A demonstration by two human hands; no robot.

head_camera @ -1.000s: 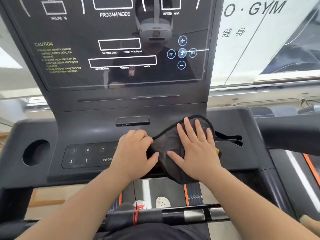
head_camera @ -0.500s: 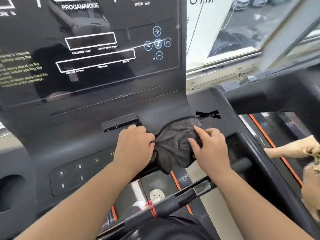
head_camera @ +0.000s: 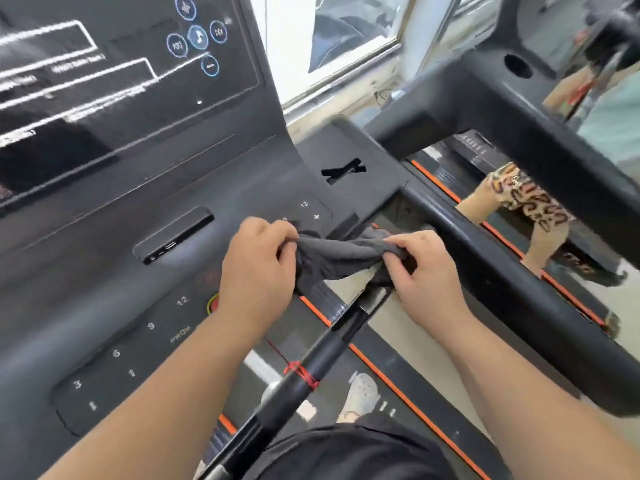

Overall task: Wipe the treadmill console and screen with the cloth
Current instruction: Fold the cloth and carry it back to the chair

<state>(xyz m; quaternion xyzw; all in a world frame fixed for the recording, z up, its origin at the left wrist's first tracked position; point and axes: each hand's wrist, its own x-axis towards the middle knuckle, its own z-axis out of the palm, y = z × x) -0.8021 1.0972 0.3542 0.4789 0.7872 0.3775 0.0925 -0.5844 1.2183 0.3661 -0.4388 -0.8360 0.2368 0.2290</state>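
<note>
— Two hands busy?
— Yes. My left hand (head_camera: 256,268) and right hand (head_camera: 424,271) each pinch an end of the bunched grey cloth (head_camera: 332,259), just off the console (head_camera: 114,271) edge.
— Finished?
— I doubt it; the cloth is well apart from the screen (head_camera: 121,109) beyond.

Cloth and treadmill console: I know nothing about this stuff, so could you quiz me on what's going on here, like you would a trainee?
1. True or false: the cloth lies spread flat under one open palm.
2. How many hands grip the cloth? A) none B) one C) two
3. Fill in: the round music-note button sits on the treadmill's ____.

Key:
1. False. It is bunched up and held.
2. C. The left hand and the right hand each pinch one end.
3. screen
</note>
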